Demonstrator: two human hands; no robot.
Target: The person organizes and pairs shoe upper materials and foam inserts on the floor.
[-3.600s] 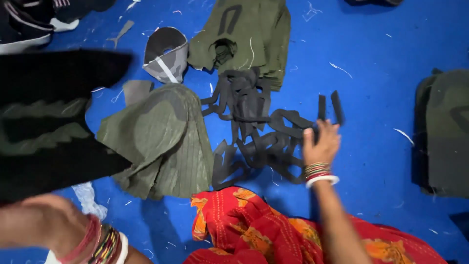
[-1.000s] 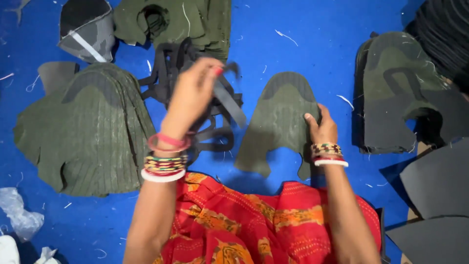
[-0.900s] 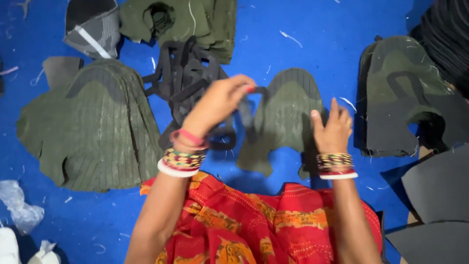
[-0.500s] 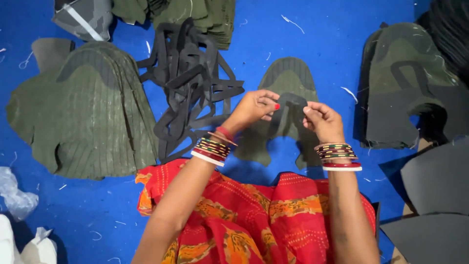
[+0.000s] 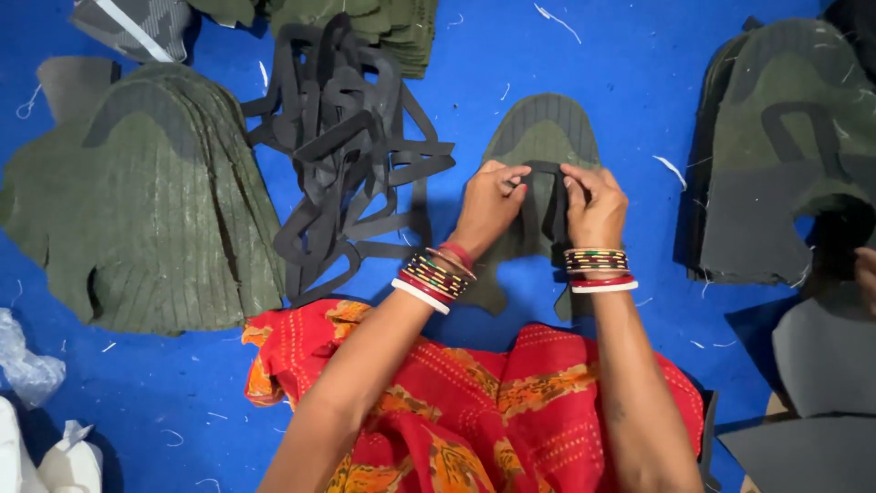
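A single olive-green shoe upper piece (image 5: 544,137) lies flat on the blue floor in front of me. Across its middle sits a thin black U-shaped trim strip (image 5: 545,196). My left hand (image 5: 488,205) pinches the strip's left arm and my right hand (image 5: 593,205) pinches its right arm, both pressing it onto the green piece. Both wrists carry several coloured bangles. A tangled pile of the same black strips (image 5: 342,146) lies just left of my left hand.
A thick stack of green uppers (image 5: 146,210) lies at the left, another green stack (image 5: 374,23) at the top. Finished uppers with black trim (image 5: 785,155) are stacked at the right, above grey-black sheets (image 5: 821,365). My red patterned garment (image 5: 474,411) covers the near floor.
My left hand took a black strip from the pile and brought it right. Both hands now hold it spread over the green piece, which my right hand earlier held down alone.
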